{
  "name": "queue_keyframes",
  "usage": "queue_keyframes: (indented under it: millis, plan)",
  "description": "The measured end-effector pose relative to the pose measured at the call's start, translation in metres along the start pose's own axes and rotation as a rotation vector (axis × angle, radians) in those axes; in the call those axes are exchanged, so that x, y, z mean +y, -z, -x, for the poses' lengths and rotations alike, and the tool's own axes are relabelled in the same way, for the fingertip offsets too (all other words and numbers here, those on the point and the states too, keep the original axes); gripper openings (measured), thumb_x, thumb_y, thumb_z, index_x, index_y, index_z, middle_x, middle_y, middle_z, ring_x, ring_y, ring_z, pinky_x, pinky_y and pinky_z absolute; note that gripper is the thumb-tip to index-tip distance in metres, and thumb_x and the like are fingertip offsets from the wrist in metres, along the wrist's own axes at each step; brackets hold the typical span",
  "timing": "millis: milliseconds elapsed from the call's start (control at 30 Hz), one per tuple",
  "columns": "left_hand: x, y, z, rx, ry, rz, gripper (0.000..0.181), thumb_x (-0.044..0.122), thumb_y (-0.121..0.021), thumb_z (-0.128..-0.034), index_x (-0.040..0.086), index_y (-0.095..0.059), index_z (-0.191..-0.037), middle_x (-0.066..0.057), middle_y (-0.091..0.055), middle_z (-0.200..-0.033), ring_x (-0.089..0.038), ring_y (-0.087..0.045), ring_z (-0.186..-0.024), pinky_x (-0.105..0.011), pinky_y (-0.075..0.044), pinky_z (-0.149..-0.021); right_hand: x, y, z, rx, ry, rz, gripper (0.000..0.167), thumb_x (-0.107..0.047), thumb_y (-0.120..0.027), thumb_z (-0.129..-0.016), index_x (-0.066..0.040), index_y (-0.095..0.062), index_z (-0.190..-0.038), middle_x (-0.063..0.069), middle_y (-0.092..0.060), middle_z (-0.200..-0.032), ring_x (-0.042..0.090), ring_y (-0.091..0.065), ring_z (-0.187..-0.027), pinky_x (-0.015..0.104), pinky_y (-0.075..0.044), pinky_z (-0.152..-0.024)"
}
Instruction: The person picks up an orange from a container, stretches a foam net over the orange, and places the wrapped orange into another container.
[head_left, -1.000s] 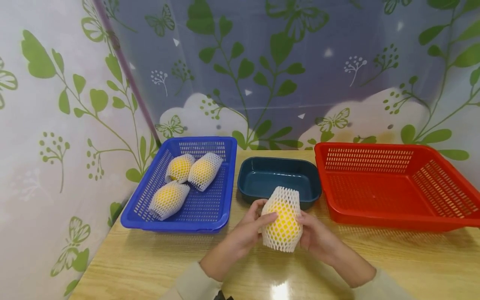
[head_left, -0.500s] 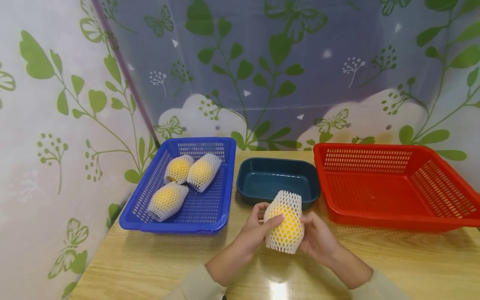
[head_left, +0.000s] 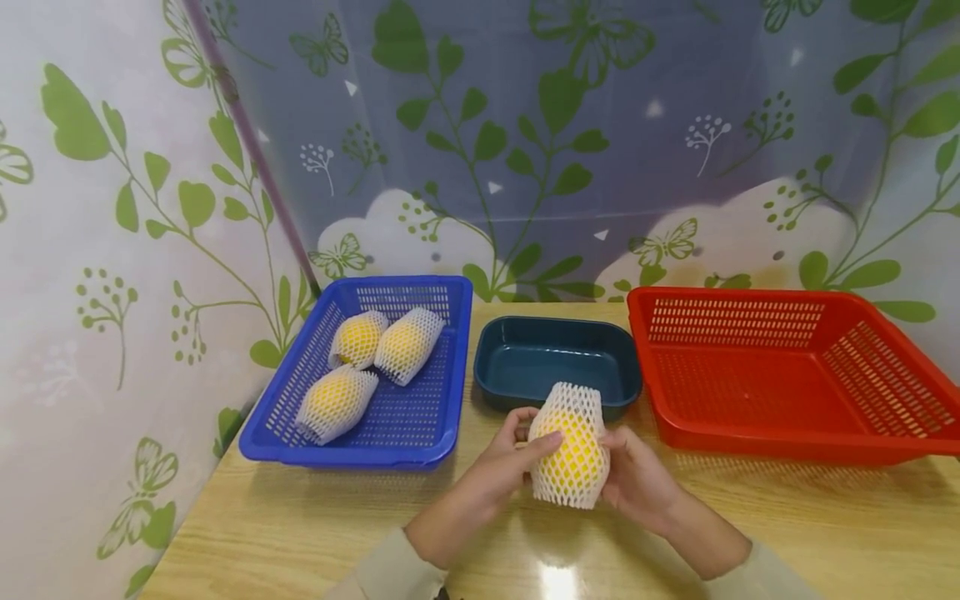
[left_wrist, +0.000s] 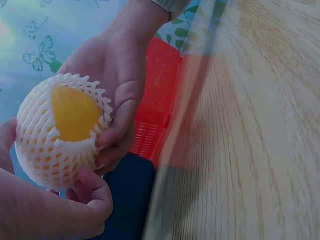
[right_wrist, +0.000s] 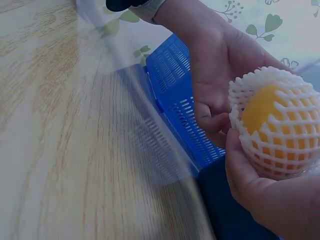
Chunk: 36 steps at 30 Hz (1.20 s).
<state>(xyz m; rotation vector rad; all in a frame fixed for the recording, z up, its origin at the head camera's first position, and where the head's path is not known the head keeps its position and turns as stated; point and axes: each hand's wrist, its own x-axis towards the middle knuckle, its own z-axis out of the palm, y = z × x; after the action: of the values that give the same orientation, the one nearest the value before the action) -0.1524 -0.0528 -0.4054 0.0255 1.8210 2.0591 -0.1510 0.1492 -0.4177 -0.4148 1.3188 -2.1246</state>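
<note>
Both hands hold a yellow fruit in a white foam net (head_left: 572,454) above the table, in front of the teal dish. My left hand (head_left: 495,467) grips its left side, thumb across the front. On the right side, my right hand (head_left: 641,479) holds it with the thumb on the net's edge. Both wrist views show the netted fruit (left_wrist: 65,130) from its open end, where bare yellow skin (right_wrist: 260,107) shows. Fingers behind the fruit are partly hidden. Three more netted yellow fruits (head_left: 337,402) lie in the blue basket (head_left: 408,429) at left.
The teal dish (head_left: 551,367) stands between the blue basket and a red basket (head_left: 750,383) at right. All rest on a light wooden table (head_left: 300,533). A leaf-patterned curtain (head_left: 465,150) hangs behind and at the left side.
The netted fruit and both hands have shifted slightly to the right and down over the last second. The grip looks much the same. Baskets and dish stay in place.
</note>
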Motion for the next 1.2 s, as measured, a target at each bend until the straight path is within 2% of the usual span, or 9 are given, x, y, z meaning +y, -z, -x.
queue_keyframes:
  millis: [133,233,300,467,633,767,900,1067,1200]
  plan:
    - [-0.001,0.005,0.001,-0.036,0.014,0.045,0.054,0.021,-0.068,-0.0908,0.014,-0.040,-0.136,-0.014,-0.048,-0.119,-0.022,-0.057,-0.096,-0.037,-0.053,-0.079,-0.001,0.001,0.000,0.048,-0.032,0.054,0.038,-0.026,-0.021,-0.102,-0.014,-0.031,-0.136,-0.002,-0.055,-0.118,0.016,-0.055,-0.107,0.035,-0.045,-0.095]
    - [-0.002,0.009,0.001,-0.063,0.017,0.109,0.055,0.017,-0.067,-0.0917,0.014,-0.038,-0.138,-0.016,-0.049,-0.124,-0.024,-0.058,-0.102,-0.047,-0.053,-0.088,-0.003,-0.001,-0.001,0.110,-0.062,0.105,0.048,-0.031,-0.031,-0.101,-0.012,-0.018,-0.143,-0.002,-0.054,-0.119,0.017,-0.054,-0.109,0.036,-0.044,-0.096]
    - [-0.003,0.013,0.000,-0.076,0.012,0.151,0.055,0.016,-0.066,-0.0917,0.014,-0.037,-0.139,-0.015,-0.052,-0.123,-0.024,-0.059,-0.103,-0.049,-0.051,-0.091,-0.004,-0.003,-0.002,0.148,-0.066,0.132,0.053,-0.031,-0.037,-0.101,-0.010,-0.016,-0.144,-0.001,-0.055,-0.118,0.017,-0.055,-0.108,0.036,-0.044,-0.096]
    - [-0.006,0.019,-0.001,-0.106,0.013,0.213,0.053,0.015,-0.062,-0.0930,0.010,-0.036,-0.139,-0.011,-0.060,-0.116,-0.020,-0.061,-0.099,-0.046,-0.052,-0.090,-0.006,-0.007,-0.005,0.256,-0.056,0.147,0.047,-0.025,-0.047,-0.100,-0.010,-0.024,-0.138,0.000,-0.055,-0.116,0.016,-0.057,-0.103,0.031,-0.047,-0.094]
    - [-0.008,0.021,-0.001,-0.129,0.033,0.239,0.052,0.017,-0.057,-0.0960,0.007,-0.037,-0.143,-0.011,-0.062,-0.110,-0.019,-0.064,-0.092,-0.037,-0.055,-0.083,-0.006,-0.011,-0.009,0.340,-0.097,0.179,0.060,-0.030,-0.055,-0.100,-0.007,-0.019,-0.143,0.007,-0.048,-0.122,0.017,-0.056,-0.102,0.028,-0.050,-0.091]
    - [-0.009,0.021,-0.001,-0.142,0.032,0.244,0.052,0.019,-0.055,-0.0977,0.007,-0.036,-0.144,-0.011,-0.061,-0.109,-0.020,-0.063,-0.091,-0.036,-0.055,-0.084,-0.005,-0.011,-0.012,0.370,-0.111,0.195,0.064,-0.032,-0.056,-0.099,-0.008,-0.019,-0.144,0.010,-0.044,-0.126,0.018,-0.055,-0.103,0.027,-0.049,-0.091]
    - [-0.008,0.018,0.000,-0.149,0.025,0.226,0.056,0.021,-0.056,-0.0980,0.010,-0.030,-0.147,-0.012,-0.060,-0.116,-0.021,-0.062,-0.095,-0.039,-0.053,-0.087,-0.004,-0.011,-0.012,0.369,-0.099,0.196,0.064,-0.032,-0.057,-0.099,-0.006,-0.018,-0.143,0.011,-0.042,-0.127,0.018,-0.054,-0.103,0.026,-0.049,-0.091]
    - [-0.009,0.013,-0.001,-0.113,0.017,0.175,0.063,0.019,-0.061,-0.0963,0.016,-0.026,-0.149,-0.016,-0.056,-0.125,-0.023,-0.063,-0.099,-0.043,-0.053,-0.090,-0.002,-0.011,-0.012,0.362,-0.073,0.225,0.061,-0.030,-0.057,-0.099,-0.003,-0.020,-0.140,0.013,-0.041,-0.125,0.017,-0.054,-0.103,0.025,-0.049,-0.089]
    - [-0.009,0.009,0.000,-0.091,-0.020,0.121,0.067,0.019,-0.064,-0.0945,0.015,-0.025,-0.149,-0.018,-0.054,-0.127,-0.025,-0.064,-0.100,-0.045,-0.053,-0.089,-0.001,-0.011,-0.012,0.362,-0.063,0.254,0.061,-0.032,-0.056,-0.099,-0.003,-0.021,-0.139,0.013,-0.043,-0.123,0.016,-0.054,-0.101,0.025,-0.048,-0.088]
